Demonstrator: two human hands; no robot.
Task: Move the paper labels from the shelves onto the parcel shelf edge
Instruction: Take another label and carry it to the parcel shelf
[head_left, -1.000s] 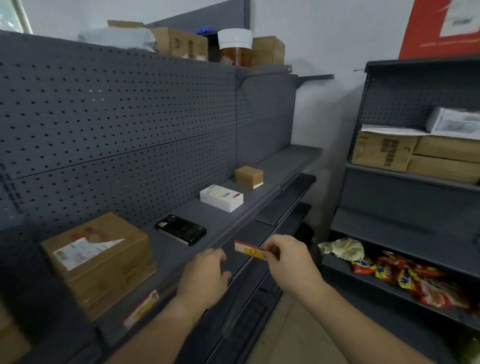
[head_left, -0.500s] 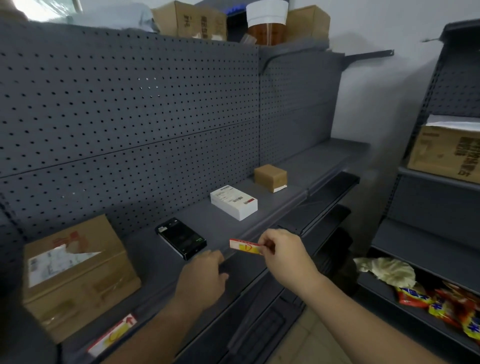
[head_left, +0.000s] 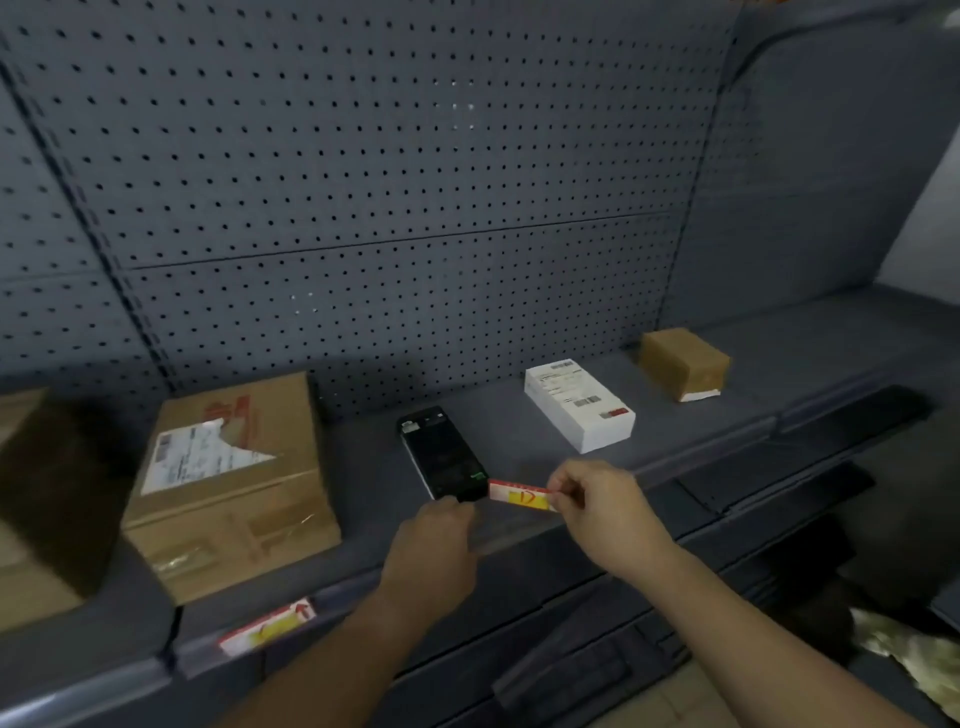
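My right hand pinches a small red, white and yellow paper label by its right end, just above the grey shelf's front edge. The label's left end sits beside a black box. My left hand rests on the shelf edge just left of the label, fingers curled against the edge strip and holding nothing that I can see. A second label of the same colours sits in the edge strip further left, below a large cardboard parcel.
On the shelf also stand a white box and a small brown parcel. Grey pegboard backs the shelf. Lower shelves jut out at right. A dark-taped box sits far left, a crumpled bag at bottom right.
My view has turned left and closer to the shelf. My right hand has carried the label up and left, level with the shelf edge beside the black box. My left hand stays on the edge.
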